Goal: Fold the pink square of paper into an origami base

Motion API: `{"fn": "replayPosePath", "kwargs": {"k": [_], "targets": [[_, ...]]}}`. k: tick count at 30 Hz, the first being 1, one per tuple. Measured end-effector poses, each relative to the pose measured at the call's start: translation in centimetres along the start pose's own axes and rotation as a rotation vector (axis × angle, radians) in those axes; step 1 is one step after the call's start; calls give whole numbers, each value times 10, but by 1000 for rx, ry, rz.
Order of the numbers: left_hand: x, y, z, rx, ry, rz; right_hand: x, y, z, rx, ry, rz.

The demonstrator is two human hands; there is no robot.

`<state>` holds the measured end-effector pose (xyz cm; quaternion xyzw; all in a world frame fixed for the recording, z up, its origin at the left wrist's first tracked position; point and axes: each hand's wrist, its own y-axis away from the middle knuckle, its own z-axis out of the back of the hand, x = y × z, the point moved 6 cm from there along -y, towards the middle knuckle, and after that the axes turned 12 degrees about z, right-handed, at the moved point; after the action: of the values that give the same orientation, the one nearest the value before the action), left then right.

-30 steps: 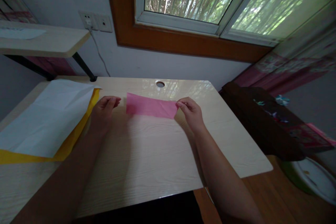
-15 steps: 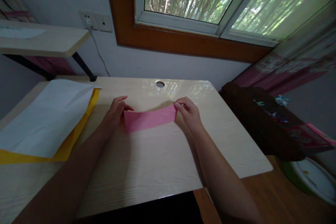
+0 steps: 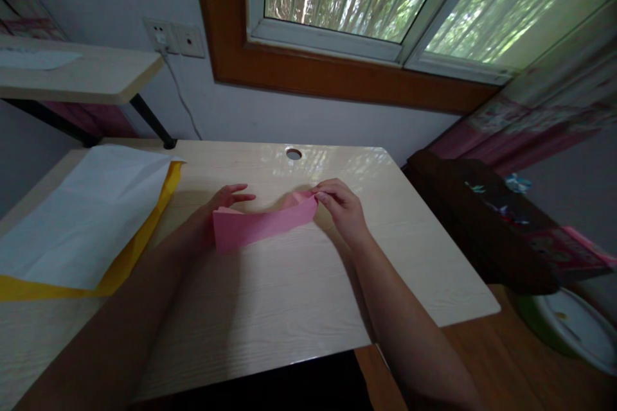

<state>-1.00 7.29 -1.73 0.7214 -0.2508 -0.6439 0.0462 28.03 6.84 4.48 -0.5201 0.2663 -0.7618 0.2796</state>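
A folded strip of pink paper (image 3: pixel 263 226) is held just over or on the desk, its long side facing me. Its layers stand slightly apart along the top edge. My right hand (image 3: pixel 340 205) pinches the strip's right end between thumb and fingers. At the left end, my left hand (image 3: pixel 219 209) touches the paper from behind, two fingers stretched out and apart above the top edge. The left thumb and lower fingers are hidden by the paper, so their grip does not show.
On the pale wooden desk (image 3: pixel 289 308), white sheets (image 3: pixel 91 218) lie over yellow paper (image 3: pixel 118 276) at left. A raised shelf (image 3: pixel 96 77) stands behind them. A cable hole (image 3: pixel 294 154) is near the back edge. Dark brown furniture (image 3: pixel 463 231) stands at right, beside a round basin (image 3: pixel 578 327).
The paper's left end has shifted left and down, and its layers have parted at the top. My left hand's fingers have stretched out above it. My right hand has moved slightly left.
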Motion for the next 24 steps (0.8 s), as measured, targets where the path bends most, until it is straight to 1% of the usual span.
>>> {"fn": "replayPosePath", "kwargs": {"k": [5, 9, 12, 14, 16, 18, 21, 24], "targets": [[0, 7, -11, 90, -10, 46, 4, 0, -4, 23, -36, 25], [1, 9, -16, 94, -19, 43, 6, -1, -7, 8, -78, 1], [1, 12, -21, 179, 46, 51, 3, 0, -10, -8, -109, -18], [0, 13, -22, 197, 110, 50, -3, 3, -13, -2, -133, -45], [-2, 12, -20, 161, 164, 34, -13, 8, -17, 7, -156, -117], [-4, 9, -14, 86, 207, 21, -25, 14, -21, 23, -236, -246], [-6, 4, 2, -96, 269, -29, -36, 22, -24, 7, -361, -400], [-7, -1, 21, -279, 364, -113, -41, 23, -24, -22, -407, -478]]}}
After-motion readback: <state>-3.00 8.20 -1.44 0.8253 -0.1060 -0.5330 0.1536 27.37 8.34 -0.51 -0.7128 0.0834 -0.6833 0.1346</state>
